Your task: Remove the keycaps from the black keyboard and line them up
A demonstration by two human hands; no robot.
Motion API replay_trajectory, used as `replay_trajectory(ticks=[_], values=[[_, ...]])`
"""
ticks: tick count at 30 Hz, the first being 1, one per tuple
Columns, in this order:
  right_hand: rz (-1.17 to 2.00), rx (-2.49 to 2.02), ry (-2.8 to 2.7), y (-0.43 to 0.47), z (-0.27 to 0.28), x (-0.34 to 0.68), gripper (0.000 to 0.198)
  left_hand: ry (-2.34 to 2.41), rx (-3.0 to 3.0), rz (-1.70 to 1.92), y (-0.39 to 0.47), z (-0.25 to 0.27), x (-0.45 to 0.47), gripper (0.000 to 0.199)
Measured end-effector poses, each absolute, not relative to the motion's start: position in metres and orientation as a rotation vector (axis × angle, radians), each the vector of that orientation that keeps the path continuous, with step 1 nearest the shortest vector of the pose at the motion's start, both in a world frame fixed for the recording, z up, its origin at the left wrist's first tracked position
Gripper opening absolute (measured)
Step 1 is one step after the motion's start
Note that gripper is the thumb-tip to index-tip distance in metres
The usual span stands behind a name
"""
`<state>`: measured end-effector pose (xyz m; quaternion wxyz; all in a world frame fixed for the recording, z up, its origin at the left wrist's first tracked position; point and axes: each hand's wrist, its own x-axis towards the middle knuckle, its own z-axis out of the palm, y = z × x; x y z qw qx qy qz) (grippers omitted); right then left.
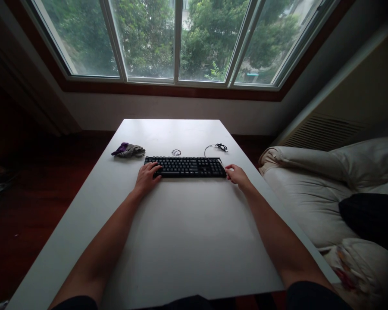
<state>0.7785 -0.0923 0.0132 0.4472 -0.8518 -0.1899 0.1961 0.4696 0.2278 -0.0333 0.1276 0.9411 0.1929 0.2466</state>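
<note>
Daylight came through a wide window (145,43), its pale metal frames dividing soft green foliage, with reddish-brown wooden trim (171,89) below the glass. Watching remotely through the head camera, I saw a smooth white table (194,228), its glossy top brightest toward the window, above a dark red floor (42,206) with a wood-like sheen. Across the table lay a long black keyboard (187,167), a flat rectangle studded with small, squarish keys.

My left hand (148,175) rested on its left end, fingers spread loosely over the keys, thumb by the front edge, unclenched. My right hand (234,173) was at the opposite end, thumb and fingers drawn together in a pinch; a thin pale sliver (222,163) showed just beyond the fingertips, but I could not tell whether they gripped it.

Behind the keyboard, a thin black cable (221,147) curved into a bundled knot, and a small ring-shaped item (176,152) lay near the middle, too small for me to identify. Farther left sat a crumpled cloth (128,150), purple and grey, softly folded. To the right of the table, a cream sofa (304,202) showed creased, padded upholstery, with a dark, rounded bundle (371,215) on it.
</note>
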Motion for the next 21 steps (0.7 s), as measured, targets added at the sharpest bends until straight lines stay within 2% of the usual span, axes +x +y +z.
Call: replay_trajectory(ticks=[7, 15, 21], values=[[0.497, -2.149, -0.502, -0.116, -0.009, 0.774, 0.022, 0.566, 2.749, 0.717, 0.227, -0.033, 0.471, 0.043], [0.719, -2.117, -0.505, -0.176, -0.012, 0.772, 0.031, 0.56, 2.727, 0.736, 0.229, -0.037, 0.471, 0.044], [0.164, -2.235, -0.584, -0.164, -0.024, 0.823, 0.031, 0.554, 2.73, 0.738, 0.228, -0.037, 0.471, 0.044]])
